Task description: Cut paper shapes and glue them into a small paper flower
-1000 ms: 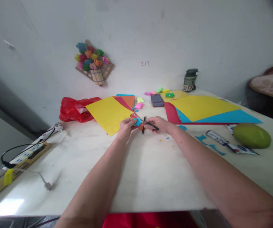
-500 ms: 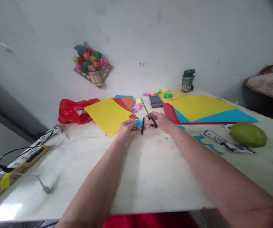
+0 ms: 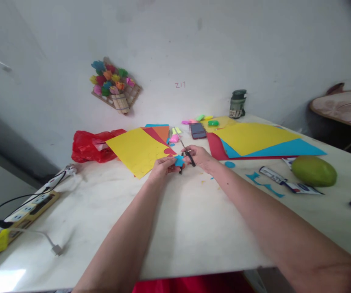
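Observation:
My left hand (image 3: 164, 166) pinches a small blue paper star (image 3: 179, 161) over the middle of the table. Close by on the right, my right hand (image 3: 197, 157) grips a pair of scissors (image 3: 189, 156) by the black handles, blades pointing up and away to the left. Whether the blades are parted cannot be made out. A black pen lies under the star and is mostly covered by it. Small blue and yellow paper scraps (image 3: 202, 182) lie below my right hand, and a blue paper disc (image 3: 230, 164) rests beside my right wrist.
Yellow sheets (image 3: 138, 150) lie left and right, over red and blue ones (image 3: 303, 149). A phone (image 3: 198, 131) and colourful clay packs (image 3: 213, 123) are at the back. Right are glue tubes (image 3: 273, 175) and a green mango (image 3: 314, 171); left, a red bag (image 3: 86, 146) and power strip (image 3: 31, 209).
My right hand has brought the scissors left and closer to the blue star. The star now covers most of the pen. The whole view has shifted slightly.

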Tool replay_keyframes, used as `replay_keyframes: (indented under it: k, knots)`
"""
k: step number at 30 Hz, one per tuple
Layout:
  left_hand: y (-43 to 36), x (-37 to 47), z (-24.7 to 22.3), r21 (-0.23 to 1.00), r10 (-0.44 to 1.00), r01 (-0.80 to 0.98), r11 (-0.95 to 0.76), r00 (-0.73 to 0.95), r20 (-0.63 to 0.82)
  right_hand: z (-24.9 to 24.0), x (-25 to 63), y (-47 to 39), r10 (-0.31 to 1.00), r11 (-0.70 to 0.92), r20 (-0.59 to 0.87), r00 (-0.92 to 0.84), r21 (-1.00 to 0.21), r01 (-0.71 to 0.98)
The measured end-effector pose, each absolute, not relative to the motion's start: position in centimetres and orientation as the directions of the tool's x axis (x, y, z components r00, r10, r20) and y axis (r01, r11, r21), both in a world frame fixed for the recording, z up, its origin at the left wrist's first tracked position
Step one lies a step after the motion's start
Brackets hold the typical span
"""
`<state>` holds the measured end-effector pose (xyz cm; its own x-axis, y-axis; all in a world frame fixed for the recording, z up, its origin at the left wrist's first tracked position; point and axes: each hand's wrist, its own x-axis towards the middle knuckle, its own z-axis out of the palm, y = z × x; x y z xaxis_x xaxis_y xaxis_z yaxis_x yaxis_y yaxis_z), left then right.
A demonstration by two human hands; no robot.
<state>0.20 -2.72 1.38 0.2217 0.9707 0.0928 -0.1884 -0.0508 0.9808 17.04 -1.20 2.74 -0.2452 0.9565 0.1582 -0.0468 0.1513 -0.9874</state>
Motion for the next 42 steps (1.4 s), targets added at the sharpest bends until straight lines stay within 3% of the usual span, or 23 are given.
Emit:
replay_keyframes:
  k: [8, 14, 26, 31, 42]
  knots:
    - [-2.5, 0.4, 1.8, 0.963, 0.983, -0.264, 0.051, 0.185, -0.001, 2.6, 16.8, -0.9, 0.964, 0.167, 0.177, -0.196, -0.984, -0.069]
    - [-2.7, 0.5, 1.6, 0.991, 0.967, -0.131, -0.028, 0.248, 0.061, 2.6, 16.6, -0.9, 0.970, 0.178, 0.182, -0.160, -0.983, -0.041]
    - [-2.6, -0.2, 1.3, 0.983, 0.983, -0.182, -0.036, 0.171, 0.068, 2.6, 17.2, -0.8, 0.971, 0.170, 0.174, -0.163, -0.985, -0.037]
    - [-2.7, -0.2, 1.5, 0.993, 0.983, -0.108, -0.046, 0.170, 0.064, 3.3, 17.8, -0.9, 0.980, 0.137, 0.146, -0.133, -0.988, -0.076]
    - [-2.8, 0.2, 1.5, 0.994, 0.969, 0.096, -0.059, 0.246, 0.034, 3.3, 17.6, -1.0, 0.949, 0.117, 0.121, -0.291, -0.993, -0.032]
